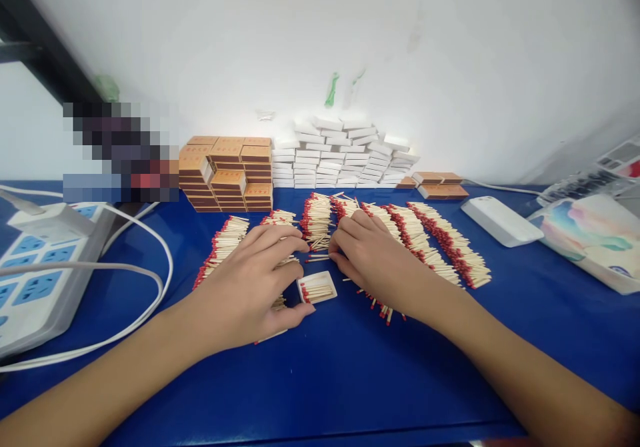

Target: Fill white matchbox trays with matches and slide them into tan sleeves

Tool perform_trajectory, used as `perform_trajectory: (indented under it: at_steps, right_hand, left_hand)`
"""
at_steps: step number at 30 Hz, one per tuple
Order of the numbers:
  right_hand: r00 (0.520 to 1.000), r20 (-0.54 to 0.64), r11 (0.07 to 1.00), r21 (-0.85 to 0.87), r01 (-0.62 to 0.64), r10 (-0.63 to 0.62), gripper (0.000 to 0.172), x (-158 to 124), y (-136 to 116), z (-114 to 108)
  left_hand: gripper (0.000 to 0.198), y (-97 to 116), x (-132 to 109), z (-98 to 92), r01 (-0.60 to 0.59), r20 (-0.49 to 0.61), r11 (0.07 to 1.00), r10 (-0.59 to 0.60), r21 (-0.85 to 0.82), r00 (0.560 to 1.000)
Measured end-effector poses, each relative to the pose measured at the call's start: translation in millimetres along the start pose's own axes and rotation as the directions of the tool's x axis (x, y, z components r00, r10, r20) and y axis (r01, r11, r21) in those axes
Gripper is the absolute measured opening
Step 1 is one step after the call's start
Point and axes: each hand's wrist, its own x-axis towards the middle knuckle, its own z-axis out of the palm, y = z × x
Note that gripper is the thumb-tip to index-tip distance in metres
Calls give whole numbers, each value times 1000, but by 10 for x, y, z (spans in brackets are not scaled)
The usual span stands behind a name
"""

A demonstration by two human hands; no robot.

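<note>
A small white tray [317,297] lies on the blue table between my hands, with several red-tipped matches [318,291] inside. My left hand [255,277] is beside its left edge, fingers apart, thumb at the tray's lower left corner. My right hand [373,254] is bent over loose matches [317,258] beyond the tray, its fingertips drawn together; whether they hold a match is hidden. Rows of matches [317,224] fan out behind and beside both hands. More matches [384,308] stick out beneath my right wrist.
Orange matchboxes [227,174] and white trays [340,157] are stacked against the wall. Further right are flat orange boxes [440,186], a white device [501,221] and a patterned packet [593,240]. A power strip [45,270] with looping white cables [167,254] occupies the left side.
</note>
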Motion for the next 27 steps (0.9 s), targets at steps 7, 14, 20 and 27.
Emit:
perform_trajectory:
  at_steps: [7, 14, 20, 27]
  right_hand:
    - [999, -44, 998, 60, 4, -2, 17, 0, -37, 15]
    - [999, -42, 986, 168, -2, 9, 10, -1, -60, 31]
    - [1000, -15, 998, 64, -3, 4, 16, 22, -43, 22]
    - [1000, -24, 952, 305, 23, -16, 20, -144, -90, -259]
  left_hand:
    - [25, 6, 5, -5, 1, -1, 1000, -1, -1, 1000]
    - [26, -2, -5, 7, 0, 0, 1000, 0, 9, 1000]
    - [26, -3, -5, -9, -7, 3, 1000, 7, 8, 1000]
    - [27, -17, 1, -5, 10, 2, 1000, -10, 16, 1000]
